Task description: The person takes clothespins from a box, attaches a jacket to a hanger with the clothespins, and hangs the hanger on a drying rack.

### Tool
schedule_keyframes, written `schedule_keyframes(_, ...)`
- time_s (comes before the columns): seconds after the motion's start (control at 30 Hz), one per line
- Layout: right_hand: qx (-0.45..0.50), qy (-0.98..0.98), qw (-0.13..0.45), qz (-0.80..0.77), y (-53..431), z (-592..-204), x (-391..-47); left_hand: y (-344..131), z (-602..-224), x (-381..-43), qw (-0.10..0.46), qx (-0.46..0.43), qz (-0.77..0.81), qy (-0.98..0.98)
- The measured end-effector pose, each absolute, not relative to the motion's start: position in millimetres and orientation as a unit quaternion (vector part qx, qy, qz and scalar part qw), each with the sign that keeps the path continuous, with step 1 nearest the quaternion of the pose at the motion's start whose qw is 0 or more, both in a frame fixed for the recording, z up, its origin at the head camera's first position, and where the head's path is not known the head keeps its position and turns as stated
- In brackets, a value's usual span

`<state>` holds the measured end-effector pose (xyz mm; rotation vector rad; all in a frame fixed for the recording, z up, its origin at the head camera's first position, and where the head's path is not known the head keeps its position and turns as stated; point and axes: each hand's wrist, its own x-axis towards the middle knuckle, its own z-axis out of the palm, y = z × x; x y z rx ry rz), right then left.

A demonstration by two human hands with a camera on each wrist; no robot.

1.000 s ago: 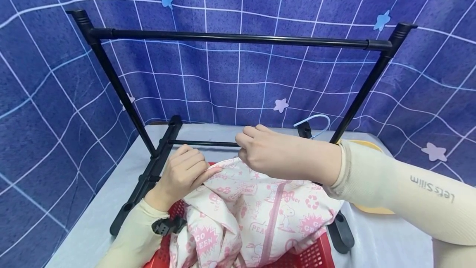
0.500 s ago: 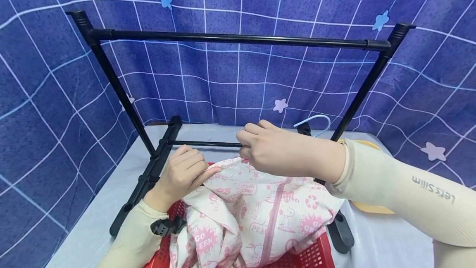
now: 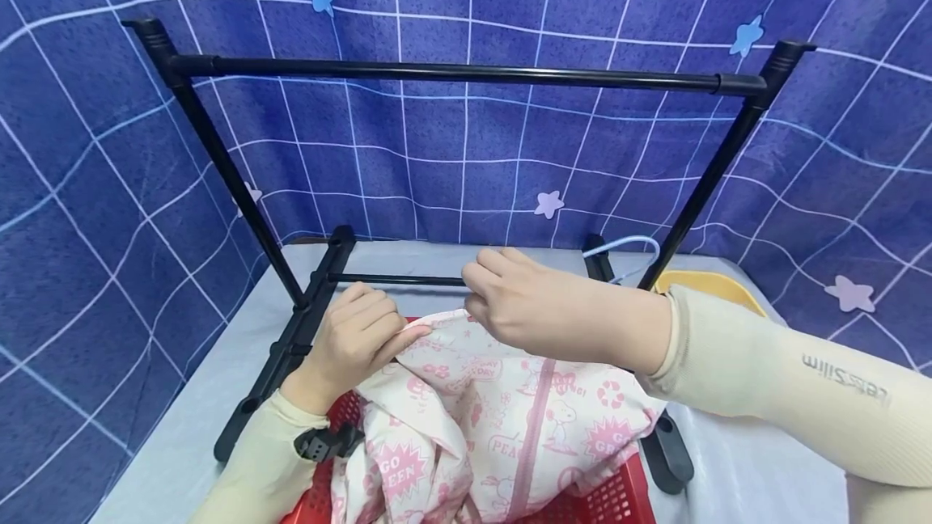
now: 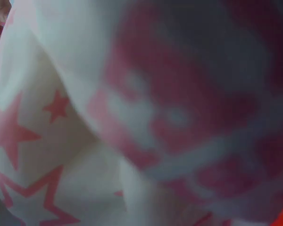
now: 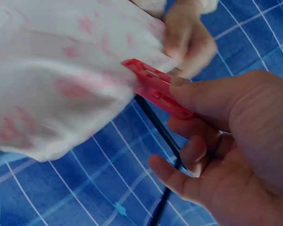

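A white garment with pink print and a pink zipper lies bunched in the red basket. At its upper edge, my left hand pinches the fabric between thumb and fingers. To the right of it, my right hand holds a red clothespin between thumb and index finger. The clothespin's tip meets the garment's edge in the right wrist view, close to the left hand. A light-blue hanger hook sticks up behind my right forearm. Printed cloth fills the left wrist view.
A black rack stands around the basket, its top bar crossing above and its foot on the left. Behind my right sleeve, a yellow item shows on the pale tabletop. A blue gridded curtain hangs behind.
My right hand has dipped slightly, and the hanger hook has shifted a little right and down. The left hand keeps its hold on the garment's edge.
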<state>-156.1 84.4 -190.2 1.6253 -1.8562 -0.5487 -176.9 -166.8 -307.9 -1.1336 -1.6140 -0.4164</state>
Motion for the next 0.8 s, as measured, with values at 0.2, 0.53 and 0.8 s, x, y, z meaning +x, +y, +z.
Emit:
schedule_keyframes(0.2,0.601,-0.712,0.298,-0.206,84.5,-192.9,-158.4,-165.9,-306.7,-178.0,0.531,-0.473,-0.18,-0.68)
schedule_keyframes(0.53,0.596,-0.706,0.315,-0.218,83.4,-193.1,-158.5,-167.5,-309.3,-177.3,0.534,-0.47,-0.171,-0.681)
schedule_keyframes(0.8,0.591,-0.71,0.315,-0.217,85.1,-193.4,-160.5,-170.2,-310.8,-178.8,0.53,-0.467,-0.166,-0.688)
